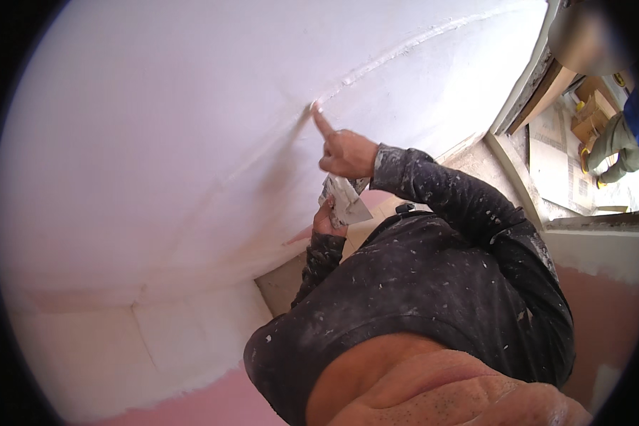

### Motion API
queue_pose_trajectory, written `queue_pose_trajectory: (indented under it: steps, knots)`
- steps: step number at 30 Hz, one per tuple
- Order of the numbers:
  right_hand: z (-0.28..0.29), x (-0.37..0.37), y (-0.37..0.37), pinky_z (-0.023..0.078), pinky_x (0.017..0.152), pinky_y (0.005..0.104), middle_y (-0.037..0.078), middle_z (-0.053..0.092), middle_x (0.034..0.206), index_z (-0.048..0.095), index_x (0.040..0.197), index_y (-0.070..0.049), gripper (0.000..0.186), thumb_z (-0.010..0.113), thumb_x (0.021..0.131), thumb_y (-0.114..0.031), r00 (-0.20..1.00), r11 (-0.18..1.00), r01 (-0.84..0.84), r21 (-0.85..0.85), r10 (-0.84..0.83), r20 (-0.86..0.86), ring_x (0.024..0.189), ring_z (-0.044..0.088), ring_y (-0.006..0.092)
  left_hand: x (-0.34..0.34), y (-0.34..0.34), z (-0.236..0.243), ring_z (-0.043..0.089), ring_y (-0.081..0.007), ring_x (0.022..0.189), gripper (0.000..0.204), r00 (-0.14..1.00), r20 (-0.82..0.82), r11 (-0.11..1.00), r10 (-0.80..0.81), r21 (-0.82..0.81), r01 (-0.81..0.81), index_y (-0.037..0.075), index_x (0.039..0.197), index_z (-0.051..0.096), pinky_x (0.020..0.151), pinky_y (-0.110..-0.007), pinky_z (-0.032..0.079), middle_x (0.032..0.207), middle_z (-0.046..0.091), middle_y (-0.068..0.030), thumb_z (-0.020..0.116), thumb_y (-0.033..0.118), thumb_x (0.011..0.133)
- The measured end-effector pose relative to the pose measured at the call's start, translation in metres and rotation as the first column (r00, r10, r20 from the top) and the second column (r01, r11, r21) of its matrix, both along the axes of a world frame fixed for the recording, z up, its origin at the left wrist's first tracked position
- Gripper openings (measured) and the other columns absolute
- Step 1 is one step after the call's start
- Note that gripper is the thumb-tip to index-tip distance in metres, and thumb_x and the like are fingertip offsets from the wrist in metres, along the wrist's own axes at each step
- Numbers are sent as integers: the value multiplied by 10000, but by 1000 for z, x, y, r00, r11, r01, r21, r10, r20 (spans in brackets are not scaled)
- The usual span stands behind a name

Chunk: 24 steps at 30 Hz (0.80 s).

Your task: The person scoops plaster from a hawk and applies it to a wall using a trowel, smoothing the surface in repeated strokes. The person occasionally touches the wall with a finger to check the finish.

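Observation:
The index finger of my right hand (348,151) is stretched out, its tip touching the white wall (156,128) at the lower end of a raised bead of filler (412,46). My other right fingers are curled, with nothing visible in them. Below it my left hand (326,219) is closed around a putty knife (348,202) whose flat metal blade is smeared with white filler. Its handle is mostly hidden by my fingers. Both dark sleeves are spattered with white.
Through an opening at the right, a person in green trousers (618,149) is beside cardboard boxes (595,117) and a flat cardboard sheet (552,153). A wooden sill (515,170) edges that opening. A partly coated pink wall (192,405) lies at the lower left.

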State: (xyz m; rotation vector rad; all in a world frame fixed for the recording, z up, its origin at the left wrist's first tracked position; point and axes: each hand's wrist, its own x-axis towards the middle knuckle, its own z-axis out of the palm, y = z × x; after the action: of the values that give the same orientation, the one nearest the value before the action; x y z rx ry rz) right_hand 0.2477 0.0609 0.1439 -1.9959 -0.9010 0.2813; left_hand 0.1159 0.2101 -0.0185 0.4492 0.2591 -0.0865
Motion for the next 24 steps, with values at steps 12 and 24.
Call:
queue_pose_trajectory:
  steps: [12, 24]
  knots:
    - [-12, -46, -156, 523, 687, 311, 86, 649, 899, 197, 1534, -122, 765, 618, 896, -150, 968, 965, -10, 262, 75, -241, 669, 564, 133, 44, -89, 73, 521, -310, 1221, 519, 947, 239, 936, -216, -224, 270, -43, 1391, 362, 1076, -420, 404, 1339, 509, -224, 534, 181, 956]
    - [-8, -65, -182, 513, 533, 286, 76, 665, 695, 685, 1164, -77, 441, 775, 733, -54, 609, 882, 265, 389, -466, 642, 565, 636, 153, 61, -153, 110, 564, -305, 1138, 440, 926, 219, 860, -309, -352, 370, -90, 1326, 402, 999, -426, 471, 1221, 563, -220, 519, 130, 963]
